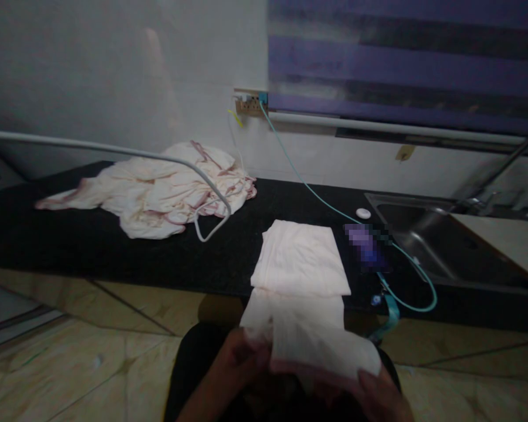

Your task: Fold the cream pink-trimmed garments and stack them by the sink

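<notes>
A white cloth with a pink edge (321, 346) hangs over the counter's front edge toward my lap. My left hand (246, 357) pinches its left side. At its lower right corner, my right hand (374, 390) grips the pink hem. The cloth's upper part seems to run up to a flat, folded white cloth (301, 258) on the dark counter; whether they are one piece I cannot tell. Farther left lies a crumpled heap of cream cloths (171, 187) with pink edging.
On the dark counter (193, 264) lie a blurred-out phone (365, 246) with a teal strap (391, 313) and a round white object (363, 213). A teal cable (308, 184) runs to the wall outlet (251, 104). A white cable (171, 158) arcs across the left. The metal sink (405, 225) is at right.
</notes>
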`<state>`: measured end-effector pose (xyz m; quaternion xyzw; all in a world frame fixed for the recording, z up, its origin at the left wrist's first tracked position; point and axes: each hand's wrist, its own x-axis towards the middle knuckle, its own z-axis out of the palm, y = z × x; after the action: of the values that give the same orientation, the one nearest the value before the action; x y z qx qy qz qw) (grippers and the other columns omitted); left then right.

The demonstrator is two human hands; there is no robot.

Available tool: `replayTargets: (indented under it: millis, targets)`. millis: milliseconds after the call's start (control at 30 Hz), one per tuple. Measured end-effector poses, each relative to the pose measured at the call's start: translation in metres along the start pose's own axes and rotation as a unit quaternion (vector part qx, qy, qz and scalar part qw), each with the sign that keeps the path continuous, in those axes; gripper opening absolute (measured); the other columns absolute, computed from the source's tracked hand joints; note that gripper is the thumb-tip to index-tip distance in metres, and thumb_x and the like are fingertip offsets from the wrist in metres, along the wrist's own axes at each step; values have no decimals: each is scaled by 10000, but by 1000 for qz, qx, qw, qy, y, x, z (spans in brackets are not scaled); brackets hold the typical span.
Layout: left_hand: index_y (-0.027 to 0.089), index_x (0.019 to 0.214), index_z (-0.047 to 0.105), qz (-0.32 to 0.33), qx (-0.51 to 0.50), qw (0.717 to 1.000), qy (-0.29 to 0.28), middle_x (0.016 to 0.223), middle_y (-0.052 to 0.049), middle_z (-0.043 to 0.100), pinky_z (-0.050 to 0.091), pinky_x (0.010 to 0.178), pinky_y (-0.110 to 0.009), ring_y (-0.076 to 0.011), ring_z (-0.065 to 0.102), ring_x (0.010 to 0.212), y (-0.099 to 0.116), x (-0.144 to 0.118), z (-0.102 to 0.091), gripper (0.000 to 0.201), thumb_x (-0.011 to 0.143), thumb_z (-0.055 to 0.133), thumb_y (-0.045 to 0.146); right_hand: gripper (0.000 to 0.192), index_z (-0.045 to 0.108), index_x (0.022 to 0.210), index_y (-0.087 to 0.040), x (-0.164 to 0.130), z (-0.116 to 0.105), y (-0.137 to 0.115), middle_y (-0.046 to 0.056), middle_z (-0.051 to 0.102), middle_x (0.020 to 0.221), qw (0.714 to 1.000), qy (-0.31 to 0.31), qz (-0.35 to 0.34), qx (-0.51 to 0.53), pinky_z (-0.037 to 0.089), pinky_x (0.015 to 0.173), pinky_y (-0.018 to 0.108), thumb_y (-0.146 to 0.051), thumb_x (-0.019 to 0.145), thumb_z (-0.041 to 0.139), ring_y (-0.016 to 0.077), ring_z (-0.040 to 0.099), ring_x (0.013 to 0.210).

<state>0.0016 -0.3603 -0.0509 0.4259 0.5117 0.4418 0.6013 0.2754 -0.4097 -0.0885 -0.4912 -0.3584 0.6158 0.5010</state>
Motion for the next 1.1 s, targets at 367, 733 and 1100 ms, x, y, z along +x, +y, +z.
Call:
replayTargets:
  millis: [367, 733, 1100]
  targets:
    - [153, 1256, 727, 293, 184, 933, -102, 1314, -124, 709, 532, 1086, -441, -263, 671, 1219, 91, 67, 33, 402, 984, 551, 391, 742, 523, 1410, -185, 89, 55, -125, 196, 680, 1273, 955, -174, -231, -70, 596, 874, 478, -747, 964, 331, 319, 694, 1083]
    - [233, 1537, 432, 388, 582, 704, -124, 1581, -135, 482, 343, 1217, -559, -316, 391, 1497, 53, 90, 18, 746, 870, 756, 312, 824, 398, 1547, -234, 91, 63, -97, 142, 509, 1533, 755, -117, -361, -536, 387, 1214, 530, -341, 832, 791, 313, 459, 1428]
    - [243, 1433, 527, 332, 582, 741, -44, 1440, -142, 618, 164, 1186, -783, -333, 551, 1362, 45, 51, 34, 682, 802, 494, -13, 581, 514, 1422, -179, 93, 80, -57, 156, 655, 1321, 660, 17, -430, -617, 518, 1032, 500, -93, 860, 634, 310, 604, 1213]
